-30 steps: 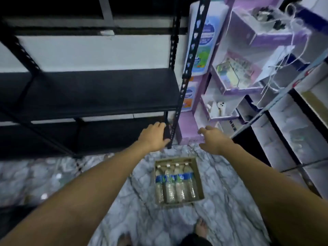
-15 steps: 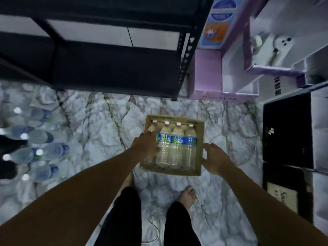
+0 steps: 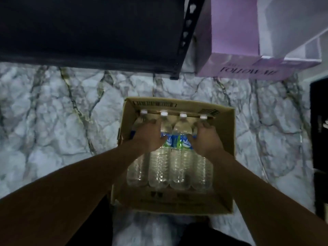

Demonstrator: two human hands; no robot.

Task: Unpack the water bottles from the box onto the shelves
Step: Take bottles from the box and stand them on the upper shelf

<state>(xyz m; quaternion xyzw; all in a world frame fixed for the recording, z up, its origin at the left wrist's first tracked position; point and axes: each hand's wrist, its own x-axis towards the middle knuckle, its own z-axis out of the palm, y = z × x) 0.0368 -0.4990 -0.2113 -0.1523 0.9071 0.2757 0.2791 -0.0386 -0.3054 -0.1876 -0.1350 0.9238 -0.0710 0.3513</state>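
An open cardboard box [image 3: 229, 157] stands on the marble floor [image 3: 62, 112] at my feet. Several clear water bottles with white caps and blue-green labels lie side by side in it, caps pointing away from me. My left hand [image 3: 149, 137] is inside the box, fingers curled over the leftmost bottle [image 3: 137, 169], thumb between it and its neighbour [image 3: 159, 167]. My right hand [image 3: 204, 139] wraps the rightmost bottle [image 3: 203, 171] the same way. The black metal shelf [image 3: 88, 32] is just beyond the box at the upper left.
The shelf's perforated black post [image 3: 186, 36] comes down to the floor just beyond the box. A purple carton [image 3: 234, 41] sits right of the post, with white shelving behind it. A dark unit [image 3: 319, 130] lines the right edge. My dark trouser legs fill the bottom.
I have bent down towards the box, which looks much larger now. Both hands moved from the box's outer sides into it and closed on the two outer bottles.
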